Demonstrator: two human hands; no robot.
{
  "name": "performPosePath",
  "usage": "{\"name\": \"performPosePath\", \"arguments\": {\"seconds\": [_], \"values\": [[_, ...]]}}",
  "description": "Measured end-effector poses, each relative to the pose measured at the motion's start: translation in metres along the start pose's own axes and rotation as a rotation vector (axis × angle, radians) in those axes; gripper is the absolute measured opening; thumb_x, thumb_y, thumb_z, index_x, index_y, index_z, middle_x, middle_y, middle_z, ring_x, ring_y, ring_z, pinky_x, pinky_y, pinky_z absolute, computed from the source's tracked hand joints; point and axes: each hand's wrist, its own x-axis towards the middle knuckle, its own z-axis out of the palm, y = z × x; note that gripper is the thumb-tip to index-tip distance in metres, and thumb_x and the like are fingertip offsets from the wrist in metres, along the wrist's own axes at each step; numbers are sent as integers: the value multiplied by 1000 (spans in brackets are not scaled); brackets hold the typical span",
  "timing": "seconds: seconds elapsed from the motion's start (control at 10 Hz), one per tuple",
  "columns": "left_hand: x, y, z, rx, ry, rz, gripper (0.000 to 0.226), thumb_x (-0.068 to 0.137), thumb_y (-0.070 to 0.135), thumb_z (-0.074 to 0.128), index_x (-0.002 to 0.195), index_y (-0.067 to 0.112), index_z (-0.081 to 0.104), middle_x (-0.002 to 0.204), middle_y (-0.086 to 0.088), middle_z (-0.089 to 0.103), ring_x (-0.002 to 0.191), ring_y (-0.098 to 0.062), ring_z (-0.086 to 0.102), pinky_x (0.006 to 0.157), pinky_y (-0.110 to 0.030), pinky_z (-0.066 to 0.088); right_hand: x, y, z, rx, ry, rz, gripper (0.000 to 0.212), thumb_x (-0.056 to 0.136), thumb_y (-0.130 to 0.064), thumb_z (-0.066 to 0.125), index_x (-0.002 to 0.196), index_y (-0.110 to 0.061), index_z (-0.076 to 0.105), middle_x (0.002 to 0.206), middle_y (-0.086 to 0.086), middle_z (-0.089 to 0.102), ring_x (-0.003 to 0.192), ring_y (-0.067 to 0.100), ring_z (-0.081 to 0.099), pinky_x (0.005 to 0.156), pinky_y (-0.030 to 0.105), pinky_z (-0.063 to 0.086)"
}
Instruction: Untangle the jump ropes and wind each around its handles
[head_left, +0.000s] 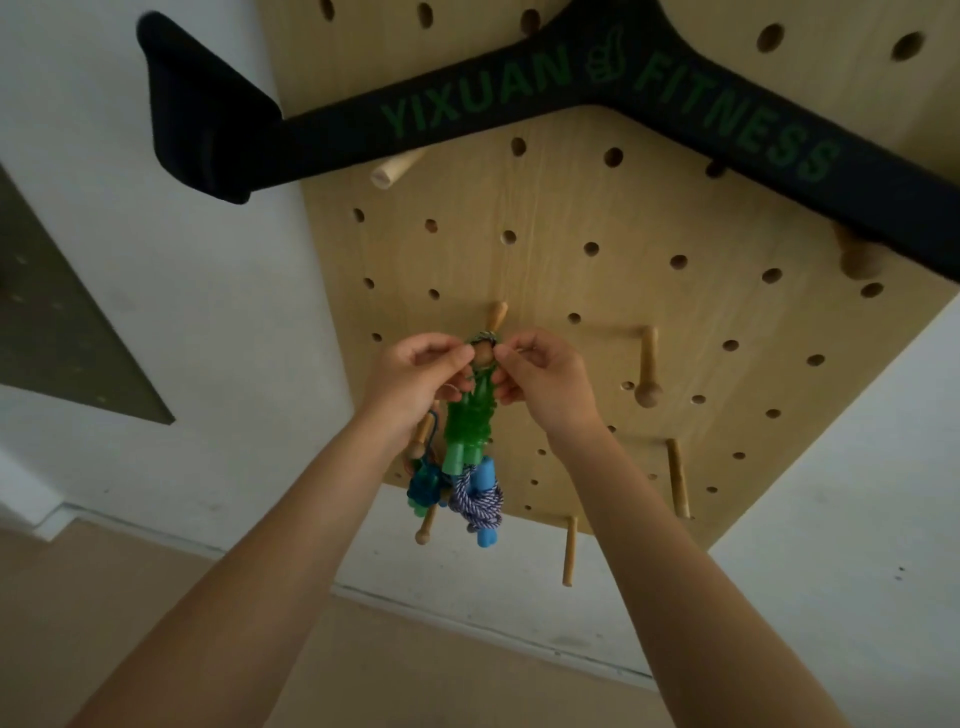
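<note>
A jump rope with ribbed green handles (467, 426) hangs from a wooden peg (483, 353) on the pegboard (597, 291), its rope loop (483, 338) over the peg's knob. My left hand (415, 379) pinches the loop from the left and my right hand (540, 384) pinches it from the right. Below the green handles hangs a blue-handled rope (485, 504) with a purple-white cord wound around it. A teal-handled rope (423, 491) hangs to its left from a lower peg.
A black padded fitness bar (467, 109) lettered YIXUAN FITNESS rests on pegs across the board's top. Several bare wooden pegs (647, 364) stick out at the right and bottom. White wall (182, 312) on both sides; a beige floor (415, 665) lies below.
</note>
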Motion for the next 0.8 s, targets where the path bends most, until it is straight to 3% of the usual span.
{"name": "performPosePath", "arguments": {"seconds": [0.2,0.3,0.4,0.6,0.7,0.8], "values": [[7,-3,0,-133,-36,-61,9,92,4,65,100,1,65,81,-11,71,66,-15,70,64,-24,58,3,5,1,112,-16,76,9,96,-11,60,94,-4,64,77,14,73,68,24,69,68,33,59],[15,1,2,-160,-74,-65,25,90,10,68,110,-6,67,93,-16,73,83,-22,72,79,-31,60,7,0,4,177,9,105,19,93,-21,66,96,-2,65,84,17,74,75,26,72,71,35,61],[22,3,6,-129,-37,-87,20,88,13,72,104,1,71,93,-12,74,91,-23,72,82,-31,59,10,-6,7,161,43,142,20,91,-24,70,91,-6,63,85,17,74,76,25,73,67,31,60],[19,8,12,-95,30,-76,6,90,12,70,95,9,70,86,-6,73,82,-17,72,71,-24,58,15,-10,8,162,66,155,23,89,-25,72,87,-8,57,85,17,73,74,25,73,66,31,61],[2,7,8,-87,42,-51,10,91,13,70,99,7,69,87,-9,72,79,-20,70,71,-27,60,7,-2,6,172,24,146,22,90,-26,70,86,-9,57,79,14,74,74,27,73,68,33,61],[-22,15,1,27,176,31,6,87,22,75,91,20,71,84,1,72,78,-20,69,72,-33,60,-16,-8,-1,46,60,62,23,93,-28,66,93,-6,61,81,8,75,74,22,73,72,36,61]]}}
